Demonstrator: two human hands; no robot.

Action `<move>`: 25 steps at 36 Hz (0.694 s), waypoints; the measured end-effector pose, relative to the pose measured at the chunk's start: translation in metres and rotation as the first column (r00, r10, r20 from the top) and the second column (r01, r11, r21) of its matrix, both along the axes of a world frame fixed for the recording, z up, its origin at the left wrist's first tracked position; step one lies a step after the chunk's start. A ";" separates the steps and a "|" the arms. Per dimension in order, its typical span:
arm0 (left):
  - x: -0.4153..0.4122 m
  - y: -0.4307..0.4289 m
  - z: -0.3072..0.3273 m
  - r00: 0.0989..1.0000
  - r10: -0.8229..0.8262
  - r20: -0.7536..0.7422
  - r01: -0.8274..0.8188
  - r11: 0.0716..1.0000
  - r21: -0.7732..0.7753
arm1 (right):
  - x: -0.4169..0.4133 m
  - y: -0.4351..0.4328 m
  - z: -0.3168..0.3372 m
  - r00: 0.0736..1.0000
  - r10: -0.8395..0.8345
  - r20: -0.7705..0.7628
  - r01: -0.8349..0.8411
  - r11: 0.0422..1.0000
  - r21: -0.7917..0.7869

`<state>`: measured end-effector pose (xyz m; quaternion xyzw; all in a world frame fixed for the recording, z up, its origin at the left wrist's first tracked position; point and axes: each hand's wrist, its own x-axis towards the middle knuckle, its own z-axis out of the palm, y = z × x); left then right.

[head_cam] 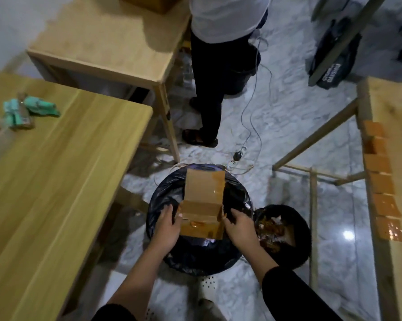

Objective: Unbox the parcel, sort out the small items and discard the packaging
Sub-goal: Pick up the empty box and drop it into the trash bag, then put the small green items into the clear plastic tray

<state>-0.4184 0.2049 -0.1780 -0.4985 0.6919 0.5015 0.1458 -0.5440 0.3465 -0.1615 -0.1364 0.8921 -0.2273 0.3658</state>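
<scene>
A small brown cardboard box [203, 205] with its flaps open and tape on it hangs over a bin lined with a black bag [158, 205] on the floor. My left hand [168, 222] holds the box's left side, thumb against the cardboard. At the box's right side my right hand [238, 224] grips its edge with curled fingers. Several small green items [29, 110] lie on the wooden table [63, 181] at the left.
A second, smaller black bin [285, 235] full of scraps stands just right of the first. Another person's legs [209, 96] stand ahead beside a second table [116, 42]. Cables and a power strip [238, 156] lie on the marble floor. Orange tape strips [380, 184] hang from a table at right.
</scene>
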 end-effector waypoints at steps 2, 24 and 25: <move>-0.007 -0.007 0.005 0.997 -0.069 0.040 0.071 0.996 -0.058 | -0.009 -0.015 0.003 0.996 0.082 0.026 -0.083 0.996 0.018; 0.082 -0.319 0.148 0.902 0.395 -0.175 -0.387 0.561 -0.732 | 0.024 -0.396 0.132 0.778 0.532 -0.334 -0.614 0.756 -0.227; 0.099 -0.333 0.143 0.872 0.461 -0.164 -0.423 0.544 -0.725 | 0.036 -0.413 0.128 0.769 0.548 -0.329 -0.628 0.744 -0.228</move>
